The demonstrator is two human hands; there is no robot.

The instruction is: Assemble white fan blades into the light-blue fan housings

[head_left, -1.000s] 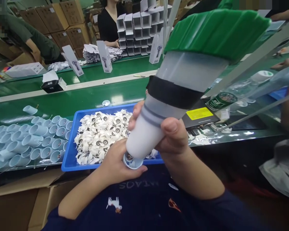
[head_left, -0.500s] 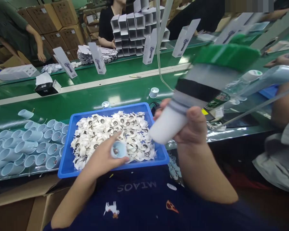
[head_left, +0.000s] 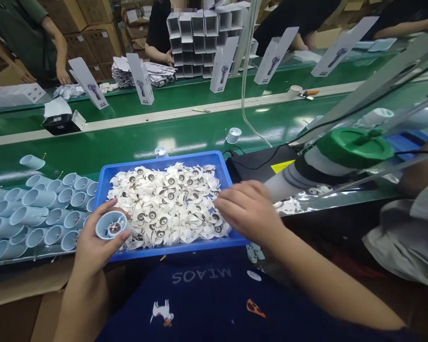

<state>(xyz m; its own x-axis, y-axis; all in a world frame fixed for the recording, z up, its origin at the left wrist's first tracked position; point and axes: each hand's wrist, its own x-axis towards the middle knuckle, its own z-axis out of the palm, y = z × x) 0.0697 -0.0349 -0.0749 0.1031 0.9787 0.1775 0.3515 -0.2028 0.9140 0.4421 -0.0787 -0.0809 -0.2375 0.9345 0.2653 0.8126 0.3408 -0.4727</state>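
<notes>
My left hand [head_left: 92,232] grips a pale blue plastic tube [head_left: 111,225] at the tray's near left corner, with its open end facing up and a small round part inside. My right hand [head_left: 249,211] rests at the right side of the blue plastic tray [head_left: 171,159], holding nothing, its fingertips beside a heap of white-backed round parts [head_left: 167,204] with dark centres. To the right of that hand lies a white cylindrical tool [head_left: 288,183] with a green top [head_left: 355,147]. Many more pale blue tubes [head_left: 32,209] lie on their sides left of the tray.
A green conveyor belt [head_left: 128,137] runs behind the tray, with a black box [head_left: 257,164] at right. Beyond stand white product boxes [head_left: 141,78] and stacked cartons. Several co-workers sit across the line. A co-worker's arm [head_left: 419,166] enters at right. Cardboard lies below left.
My right hand has let go of the green-topped tool, which now lies at the right. My left hand has moved left with the tube and turned its open end upward.
</notes>
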